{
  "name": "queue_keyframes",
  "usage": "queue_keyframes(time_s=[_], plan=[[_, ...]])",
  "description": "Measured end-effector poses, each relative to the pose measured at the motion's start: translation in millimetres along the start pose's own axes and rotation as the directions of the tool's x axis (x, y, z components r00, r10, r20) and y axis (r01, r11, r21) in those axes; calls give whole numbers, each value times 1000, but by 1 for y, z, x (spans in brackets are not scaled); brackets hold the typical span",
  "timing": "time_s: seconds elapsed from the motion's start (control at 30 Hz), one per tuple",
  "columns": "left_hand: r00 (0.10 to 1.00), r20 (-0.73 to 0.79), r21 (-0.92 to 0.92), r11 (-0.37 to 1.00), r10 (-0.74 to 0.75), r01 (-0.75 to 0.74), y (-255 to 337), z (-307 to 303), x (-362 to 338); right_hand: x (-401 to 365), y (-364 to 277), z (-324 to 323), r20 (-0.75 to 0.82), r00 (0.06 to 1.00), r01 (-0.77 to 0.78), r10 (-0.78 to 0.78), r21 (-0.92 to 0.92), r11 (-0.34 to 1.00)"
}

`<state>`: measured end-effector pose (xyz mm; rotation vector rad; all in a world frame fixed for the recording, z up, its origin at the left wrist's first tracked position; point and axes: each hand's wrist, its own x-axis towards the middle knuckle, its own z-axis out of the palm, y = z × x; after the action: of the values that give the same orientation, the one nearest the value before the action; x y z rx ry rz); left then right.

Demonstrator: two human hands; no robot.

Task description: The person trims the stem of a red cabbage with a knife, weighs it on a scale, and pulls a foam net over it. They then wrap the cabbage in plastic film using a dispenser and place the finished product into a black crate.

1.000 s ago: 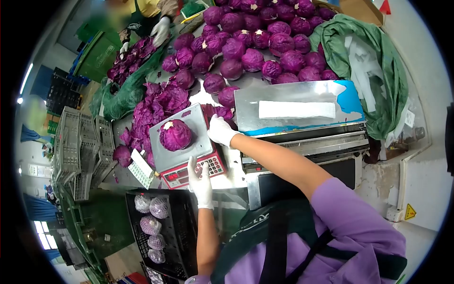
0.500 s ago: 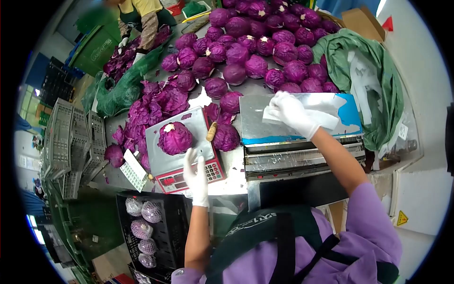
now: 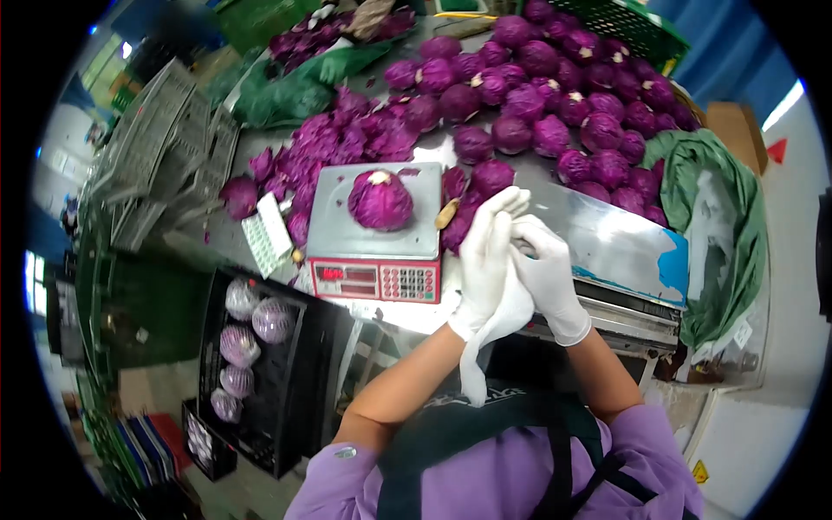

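Note:
In white gloves, my left hand [image 3: 487, 264] and my right hand [image 3: 548, 282] are together right of the scale. The fingers of my left hand stretch upward, against a strip of white netting [image 3: 504, 316]. My right hand's fingers are bent and closed on the netting, whose tail hangs over my left wrist. A purple cabbage [image 3: 380, 201] with a pale stem end on top sits on the metal plate of the red scale [image 3: 418, 284]. A short tan-handled tool [image 3: 447, 213] lies by the scale's right edge.
Many purple cabbages [image 3: 523, 101] cover the back of the table. Loose leaves [image 3: 325, 143] lie behind the scale. A metal-topped machine [image 3: 607, 230] stands at right, beside a green sack [image 3: 724, 173]. Netted cabbages [image 3: 240, 345] fill a black crate [image 3: 290, 390] lower left.
The view has shifted. My left hand has moved from the scale's front to its right, and my right hand has come off the machine top with the netting, meeting my left.

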<state>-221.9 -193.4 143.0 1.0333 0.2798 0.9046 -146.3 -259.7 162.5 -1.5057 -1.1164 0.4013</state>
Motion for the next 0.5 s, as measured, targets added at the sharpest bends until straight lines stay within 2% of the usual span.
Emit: queue_keyframes(time_s=[0.07,0.1,0.13,0.2,0.23,0.27,0.3,0.33,0.37,0.4,0.47,0.5], plan=[[993,-84,-89,993,-86,79,-5,-2,-4,-7,12,1,-2,993,117,-119,-170,978],[999,-22,127,991,35,-32,4,-1,-18,-10,14,4,-50,989,129,-139,-166,978],[1000,-7,221,975,25,-23,8,-2,-22,-10,15,6,-102,981,145,-163,-164,976],[992,-36,57,991,-118,120,-3,-12,-26,-9,14,11,-237,938,204,-254,-214,955],[979,-136,-153,980,-151,130,-2,-7,-29,-8,19,11,-232,936,221,-266,-201,954],[979,-143,-153,980,-147,125,4,-12,-31,-8,26,11,-230,933,236,-277,-190,953],[965,-165,-153,972,-204,179,11,-20,-34,-9,29,10,-226,934,238,-278,-188,953],[948,-184,-155,960,-261,234,16,-24,-35,-11,31,7,-197,980,30,1,155,987],[856,-322,-336,894,-405,296,17,-23,-38,-11,36,4,-78,963,-193,257,464,865],[867,-353,-240,930,-351,279,-4,-44,-43,-12,58,0,213,963,-266,168,864,428],[861,-312,-289,904,-400,315,9,-57,-48,-3,25,5,203,900,-318,387,911,263],[904,-219,-315,904,-367,291,12,-65,-49,-7,19,8,194,829,-451,525,787,421]])
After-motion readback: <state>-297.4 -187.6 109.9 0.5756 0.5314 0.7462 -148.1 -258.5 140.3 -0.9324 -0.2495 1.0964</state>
